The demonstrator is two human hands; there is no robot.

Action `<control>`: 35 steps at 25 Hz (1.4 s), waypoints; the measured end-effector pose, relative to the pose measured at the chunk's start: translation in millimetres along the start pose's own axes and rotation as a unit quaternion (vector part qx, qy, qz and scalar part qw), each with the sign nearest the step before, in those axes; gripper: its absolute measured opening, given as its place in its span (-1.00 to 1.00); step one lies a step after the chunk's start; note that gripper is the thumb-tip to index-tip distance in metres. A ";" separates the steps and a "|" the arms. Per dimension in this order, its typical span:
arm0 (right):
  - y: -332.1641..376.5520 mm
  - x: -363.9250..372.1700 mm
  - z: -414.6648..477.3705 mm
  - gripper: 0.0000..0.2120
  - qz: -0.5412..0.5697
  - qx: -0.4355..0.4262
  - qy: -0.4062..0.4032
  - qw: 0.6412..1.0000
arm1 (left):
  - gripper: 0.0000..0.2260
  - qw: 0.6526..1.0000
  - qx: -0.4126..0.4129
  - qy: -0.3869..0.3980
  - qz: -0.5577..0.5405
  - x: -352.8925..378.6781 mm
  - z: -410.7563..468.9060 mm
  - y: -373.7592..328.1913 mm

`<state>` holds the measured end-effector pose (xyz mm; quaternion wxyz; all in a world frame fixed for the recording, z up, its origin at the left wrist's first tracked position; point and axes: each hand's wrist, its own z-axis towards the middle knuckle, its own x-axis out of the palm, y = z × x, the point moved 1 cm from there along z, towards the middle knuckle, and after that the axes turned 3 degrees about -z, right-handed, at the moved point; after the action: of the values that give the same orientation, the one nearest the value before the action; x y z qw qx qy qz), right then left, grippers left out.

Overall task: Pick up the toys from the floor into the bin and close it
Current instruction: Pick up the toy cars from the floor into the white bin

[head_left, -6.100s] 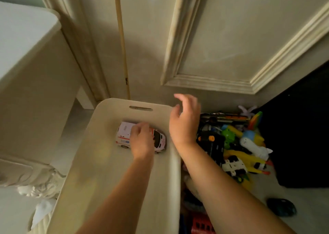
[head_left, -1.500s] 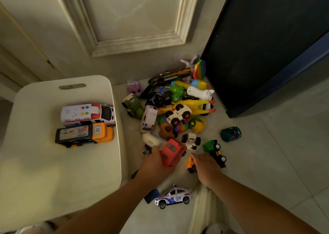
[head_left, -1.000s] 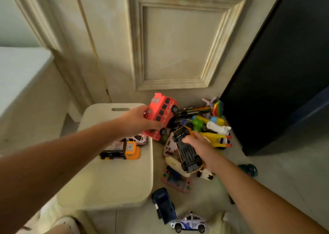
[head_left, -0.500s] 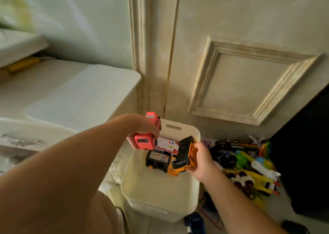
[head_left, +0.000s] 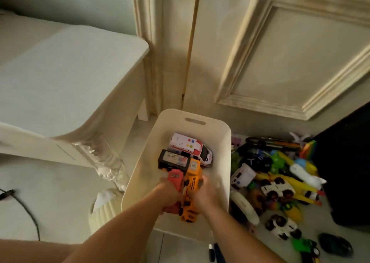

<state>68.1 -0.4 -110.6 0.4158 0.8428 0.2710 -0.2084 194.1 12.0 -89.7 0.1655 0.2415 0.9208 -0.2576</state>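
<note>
Now the left hand (head_left: 169, 194) gripped a red plastic toy bus (head_left: 176, 177), the right hand (head_left: 208, 197) an orange toy truck (head_left: 193, 182), side by side, lengthwise inside the cream plastic bin (head_left: 224, 162)

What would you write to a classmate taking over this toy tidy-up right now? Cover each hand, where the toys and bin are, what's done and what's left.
Hands: the left hand grips a red plastic toy bus; the right hand grips an orange toy truck. Both are low inside the cream plastic bin.
Done: a white toy ambulance and a black-and-orange toy lorry lie in the bin.
Left: release both toys, gather the heap of mixed toys on the floor to the right of the bin, then close it. No lid is in view.
</note>
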 end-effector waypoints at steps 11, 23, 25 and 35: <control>-6.4 12.7 45.0 -0.51 -0.041 0.129 0.011 0.991 | -0.47 0.994 0.020 0.071 -0.077 52.0 104.3 19.8; 39.5 -105.1 -33.4 -0.61 0.106 -0.119 -0.071 0.985 | -0.73 0.947 0.282 -0.152 -0.017 9.8 -54.2 -79.9; 19.6 -140.1 -41.9 -0.64 0.179 -0.103 -0.114 0.972 | -0.70 0.929 0.351 -0.116 -0.002 24.6 -88.9 -96.8; -141.1 -190.2 -15.6 -0.69 0.263 0.085 -0.111 0.955 | -0.67 0.949 0.314 0.030 0.016 95.0 -80.2 -112.3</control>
<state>-164.6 29.9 -75.0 0.4098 0.8881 -0.0267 -0.2065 41.4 6.3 -20.9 0.0582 0.3037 0.7940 -0.5233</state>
